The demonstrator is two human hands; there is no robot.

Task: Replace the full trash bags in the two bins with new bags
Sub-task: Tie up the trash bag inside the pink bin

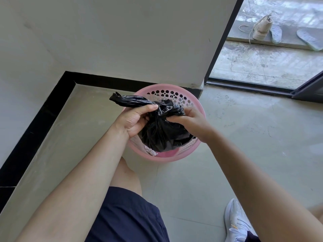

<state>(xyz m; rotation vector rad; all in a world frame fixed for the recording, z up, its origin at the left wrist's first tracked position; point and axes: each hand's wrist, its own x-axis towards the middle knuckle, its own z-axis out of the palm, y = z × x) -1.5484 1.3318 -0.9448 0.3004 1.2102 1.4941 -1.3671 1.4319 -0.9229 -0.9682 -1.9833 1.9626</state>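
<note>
A pink perforated plastic bin (176,157) stands on the floor against a wall corner. Over its mouth hangs a full black trash bag (162,131), its top gathered and twisted into a tail that sticks out to the left. My left hand (135,119) grips the twisted neck from the left, thumb on top. On the right side of the neck, my right hand (190,120) pinches the bunched plastic. Some pale paper shows at the bin's lower left rim. Only this one bin is in view.
White walls with black skirting (35,123) close off the left and back. An open doorway with a dark track (248,84) lies to the right; a shoe (261,29) and insoles rest outside. My knee and white sneaker (235,222) are below.
</note>
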